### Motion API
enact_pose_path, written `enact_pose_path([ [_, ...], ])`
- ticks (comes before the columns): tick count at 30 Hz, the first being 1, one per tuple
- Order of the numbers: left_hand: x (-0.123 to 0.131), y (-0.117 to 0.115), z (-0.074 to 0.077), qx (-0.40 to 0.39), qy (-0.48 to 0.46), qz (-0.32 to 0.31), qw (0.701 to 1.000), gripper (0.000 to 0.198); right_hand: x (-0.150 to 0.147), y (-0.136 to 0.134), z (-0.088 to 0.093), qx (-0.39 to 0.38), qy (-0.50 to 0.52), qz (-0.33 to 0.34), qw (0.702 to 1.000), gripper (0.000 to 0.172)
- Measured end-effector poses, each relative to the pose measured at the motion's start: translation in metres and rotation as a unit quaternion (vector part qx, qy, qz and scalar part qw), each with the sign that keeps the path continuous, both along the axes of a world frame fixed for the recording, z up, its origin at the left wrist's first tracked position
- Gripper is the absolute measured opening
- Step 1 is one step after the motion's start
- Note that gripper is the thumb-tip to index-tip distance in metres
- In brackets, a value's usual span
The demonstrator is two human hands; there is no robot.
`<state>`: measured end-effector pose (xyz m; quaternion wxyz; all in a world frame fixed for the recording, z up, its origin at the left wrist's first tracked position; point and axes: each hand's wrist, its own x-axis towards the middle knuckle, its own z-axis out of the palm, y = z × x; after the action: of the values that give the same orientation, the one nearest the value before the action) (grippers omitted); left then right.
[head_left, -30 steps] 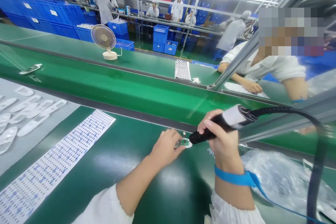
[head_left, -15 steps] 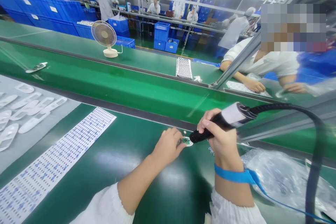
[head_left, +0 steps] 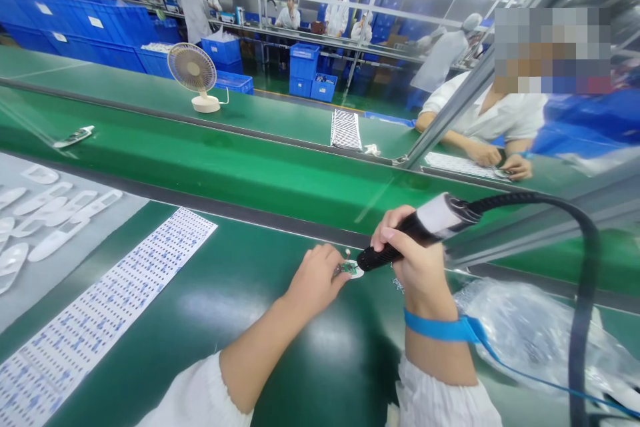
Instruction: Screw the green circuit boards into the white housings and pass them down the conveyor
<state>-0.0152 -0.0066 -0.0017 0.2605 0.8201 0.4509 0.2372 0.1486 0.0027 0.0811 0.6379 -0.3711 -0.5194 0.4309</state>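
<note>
My right hand is wrapped round a black and white electric screwdriver, tilted with its tip down to the left. The tip meets a small white housing with a green circuit board on the green work table. My left hand pinches the left end of that housing, and its fingers hide part of it. A blue wrist strap circles my right wrist. Small screws lie just behind the screwdriver, partly hidden by my right hand.
A printed sticker sheet and white plastic shells lie to the left. A clear plastic bag is on the right. Beyond runs a green conveyor belt with one assembled unit. A fan and a co-worker are across it.
The view has shifted slightly. My hands keep the same hold, screwdriver tip still at the housing. The co-worker's hands have come together over the sheet across the belt.
</note>
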Motion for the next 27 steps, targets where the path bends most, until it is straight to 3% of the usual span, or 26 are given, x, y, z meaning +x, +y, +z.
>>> enact_pose_path([
  [9,-0.003,0.003,-0.006,0.024,-0.010,-0.021,0.999,0.012,0.010,0.000,0.005,0.001,0.039,-0.027,0.999,0.012],
  [13,-0.007,0.000,-0.010,0.040,-0.011,-0.029,0.999,0.007,0.039,-0.004,0.013,0.054,0.109,-0.174,0.977,0.013],
  [16,-0.006,0.009,-0.010,0.063,-0.019,-0.042,0.997,0.006,0.066,-0.011,0.016,0.059,0.104,-0.268,0.956,0.015],
  [18,0.000,0.029,-0.005,0.085,-0.016,-0.052,0.995,0.008,0.078,-0.016,0.015,0.047,0.101,-0.285,0.952,0.016],
  [21,0.022,0.082,0.009,0.103,0.010,-0.054,0.993,0.011,0.086,-0.019,0.011,0.035,0.106,-0.273,0.955,0.017],
  [24,0.051,0.143,0.021,0.074,0.021,-0.011,0.997,0.015,0.086,-0.017,0.004,0.022,0.110,-0.260,0.959,0.018],
  [27,0.071,0.190,0.021,0.054,0.018,0.045,0.997,0.016,0.085,-0.014,-0.002,0.014,0.112,-0.258,0.959,0.019],
])
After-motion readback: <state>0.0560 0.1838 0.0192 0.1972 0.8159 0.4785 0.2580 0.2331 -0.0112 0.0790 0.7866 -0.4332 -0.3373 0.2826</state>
